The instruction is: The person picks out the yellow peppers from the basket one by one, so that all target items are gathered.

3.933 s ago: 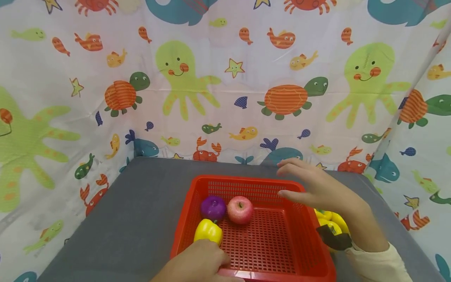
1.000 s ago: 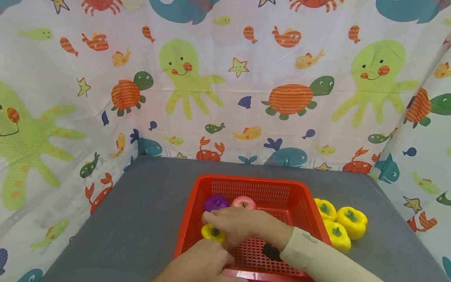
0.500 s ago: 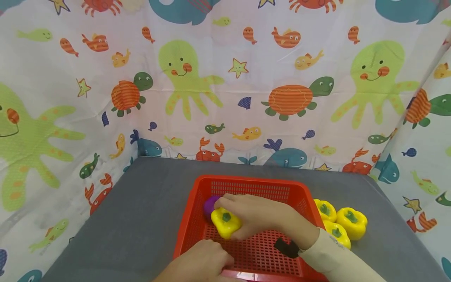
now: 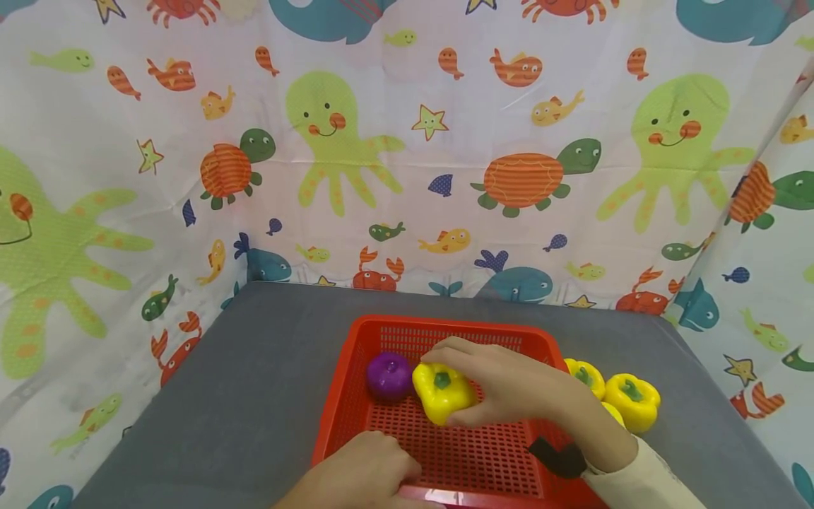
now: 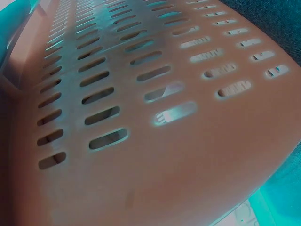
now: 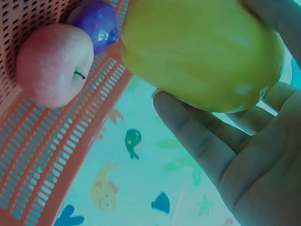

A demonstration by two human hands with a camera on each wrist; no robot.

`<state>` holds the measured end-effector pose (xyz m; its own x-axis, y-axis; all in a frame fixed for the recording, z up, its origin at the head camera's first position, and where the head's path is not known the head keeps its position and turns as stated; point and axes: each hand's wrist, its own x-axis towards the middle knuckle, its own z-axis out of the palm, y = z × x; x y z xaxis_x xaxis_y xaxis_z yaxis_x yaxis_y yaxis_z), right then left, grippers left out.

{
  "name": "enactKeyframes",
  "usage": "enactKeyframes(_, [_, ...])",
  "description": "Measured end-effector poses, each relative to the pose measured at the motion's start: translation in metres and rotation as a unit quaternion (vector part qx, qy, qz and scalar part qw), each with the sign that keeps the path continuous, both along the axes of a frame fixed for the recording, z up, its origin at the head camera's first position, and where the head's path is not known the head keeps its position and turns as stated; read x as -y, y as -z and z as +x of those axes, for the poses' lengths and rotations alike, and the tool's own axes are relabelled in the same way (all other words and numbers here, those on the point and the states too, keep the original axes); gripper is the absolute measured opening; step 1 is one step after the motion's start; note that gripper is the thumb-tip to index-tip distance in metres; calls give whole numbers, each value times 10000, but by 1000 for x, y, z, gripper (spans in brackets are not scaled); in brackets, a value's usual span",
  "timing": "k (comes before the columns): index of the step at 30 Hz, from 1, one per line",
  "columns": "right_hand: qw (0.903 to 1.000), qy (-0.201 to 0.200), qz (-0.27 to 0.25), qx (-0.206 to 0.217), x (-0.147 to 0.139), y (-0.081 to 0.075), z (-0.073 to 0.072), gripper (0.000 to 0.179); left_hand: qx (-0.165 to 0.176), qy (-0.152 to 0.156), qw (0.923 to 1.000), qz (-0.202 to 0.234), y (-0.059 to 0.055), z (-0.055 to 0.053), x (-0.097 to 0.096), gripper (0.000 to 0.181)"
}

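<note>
My right hand (image 4: 502,378) grips a yellow bell pepper (image 4: 441,396) from its right side, thumb at the front and fingers behind. The pepper is held up in the red basket (image 4: 553,346)'s space, stem facing the camera. In the right wrist view the bell pepper (image 6: 202,52) fills the top, with fingers (image 6: 197,136) beneath it. A purple, round, onion-like item (image 4: 389,377) sits in the basket's back left. Beside it, an apple (image 6: 54,66) shows in the right wrist view; in the head view pepper and hand hide it. My left hand (image 4: 356,474) holds the basket's near rim at the left.
Several more yellow bell peppers (image 4: 632,401) stand on the grey table (image 4: 254,396), just right of the basket. A white curtain (image 4: 407,162) with sea animals encloses the table at the back and sides. The left wrist view shows the slotted basket wall (image 5: 188,155) close up.
My right hand, earlier holding nothing above the basket's right side, has taken the bell pepper from near my left hand, lifted it and moved it right. The left hand stays on the rim.
</note>
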<state>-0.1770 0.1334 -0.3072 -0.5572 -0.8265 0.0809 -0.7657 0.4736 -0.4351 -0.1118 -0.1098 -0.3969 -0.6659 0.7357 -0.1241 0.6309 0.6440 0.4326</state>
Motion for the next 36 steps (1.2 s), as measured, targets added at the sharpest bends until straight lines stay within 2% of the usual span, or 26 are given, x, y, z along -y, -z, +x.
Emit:
enactKeyframes(4, [9994,219,-88,-253,-16,2,9,64,-145,54,9998,-90,0,-1,0,48])
enactKeyframes(11, [9954,763,-351,-461,-48,-4,25,65,83,-295,9988,-374,-2,2,-3,42])
enactKeyframes(15, [9915,1136,-426,-475,-66,-6,35,64,-116,-226,9991,-335,-2,2,-2,40])
enactKeyframes(20, [9859,1360,-798,-562,-91,-2,47,63,-507,26,9983,-269,1,1,-2,37])
enactKeyframes(26, [9716,1876,-1130,-901,-125,9,58,73,-562,76,9981,-254,3,1,-2,34])
enactKeyframes(31, [9568,2446,-929,-1265,-154,24,66,78,-435,105,9984,-346,1,1,-3,36])
enactKeyframes(36, [9394,3110,-679,-1271,-183,41,70,76,-296,61,9988,-375,0,1,-3,41])
